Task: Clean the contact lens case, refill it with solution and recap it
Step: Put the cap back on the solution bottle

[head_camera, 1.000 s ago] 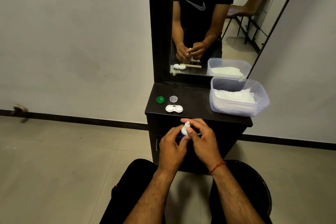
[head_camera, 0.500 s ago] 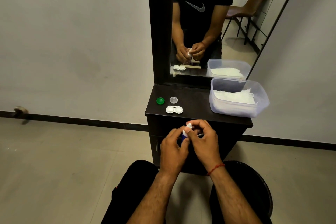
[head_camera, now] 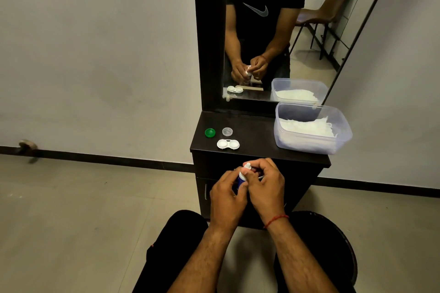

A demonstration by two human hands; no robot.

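A white contact lens case point(head_camera: 228, 144) lies open, both wells uncapped, near the front left of the dark dresser top point(head_camera: 257, 140). Behind it rest a green cap point(head_camera: 210, 132) and a clear cap point(head_camera: 227, 131). Below the dresser's front edge, my left hand point(head_camera: 226, 197) grips a small solution bottle point(head_camera: 242, 175), white at the top with a blue label. My right hand point(head_camera: 265, 185) has its fingers closed around the bottle's white tip; whether a cap sits on the tip is hidden.
A clear plastic tub point(head_camera: 312, 129) with white tissues stands at the right of the dresser top. A mirror point(head_camera: 262, 31) rises behind it. My knees in dark trousers point(head_camera: 181, 240) are below the dresser front, with tiled floor point(head_camera: 83, 209) to the left.
Both hands with the bottle shifted slightly down and right. My right fingers closed tighter over the bottle's tip.
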